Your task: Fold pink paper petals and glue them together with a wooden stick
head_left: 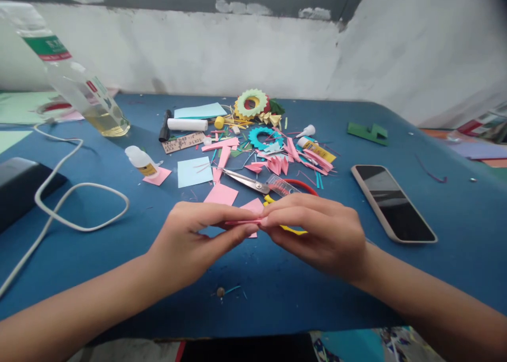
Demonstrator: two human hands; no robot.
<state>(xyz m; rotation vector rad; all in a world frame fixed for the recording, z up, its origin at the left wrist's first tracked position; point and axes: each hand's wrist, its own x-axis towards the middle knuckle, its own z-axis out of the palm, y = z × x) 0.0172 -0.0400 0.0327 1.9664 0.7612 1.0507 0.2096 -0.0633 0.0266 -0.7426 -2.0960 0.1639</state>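
A small folded piece of pink paper [242, 222] is pinched between my two hands above the blue table, seen nearly edge-on. My left hand [202, 230] grips its left part between thumb and forefinger. On its right end close the fingertips of my right hand [317, 227], which hide that part. Just beyond my hands lie scissors [247, 181] with red and yellow handles, partly covered by my right hand. Flat pink paper squares [222, 194] and a light blue paper square [195, 172] lie beside the blades. Folded pink pieces [277, 165] are heaped behind the scissors.
At the left stand a tall bottle [91, 98] and a small glue bottle [142, 162], near a looping white cable [81, 227]. A phone [394, 203] lies at the right. Farther back are a turquoise paper ring [255, 139], stacked rings [241, 101] and a green paper piece [366, 133].
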